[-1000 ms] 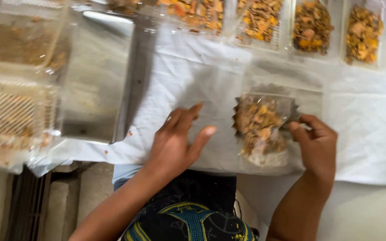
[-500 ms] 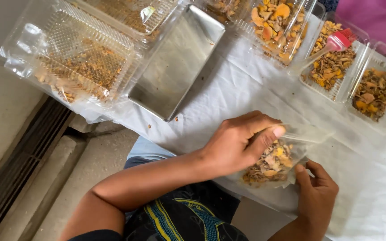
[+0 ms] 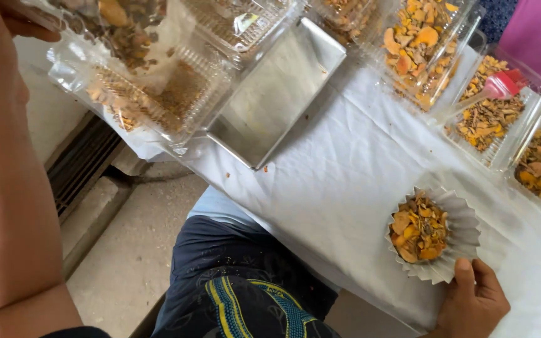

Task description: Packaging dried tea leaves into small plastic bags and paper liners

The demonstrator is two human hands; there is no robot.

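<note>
Head view, the only one: the right hand (image 3: 471, 303) rests at the near right edge of the white cloth (image 3: 339, 188), thumb touching the rim of a fluted paper cup (image 3: 464, 228) filled with orange and brown dried pieces; the fingers look loosely curled, not clamped on it. The left hand (image 3: 23, 22) is raised at the far left, pinching a clear bag (image 3: 120, 28) of similar pieces above an open clear clamshell container (image 3: 158, 100). A steel tray (image 3: 270, 100) lies beside it, with more filled containers along the far right. The lifted bag could spill pieces if it tips, and a nudge might push the light cup off the near edge.
</note>
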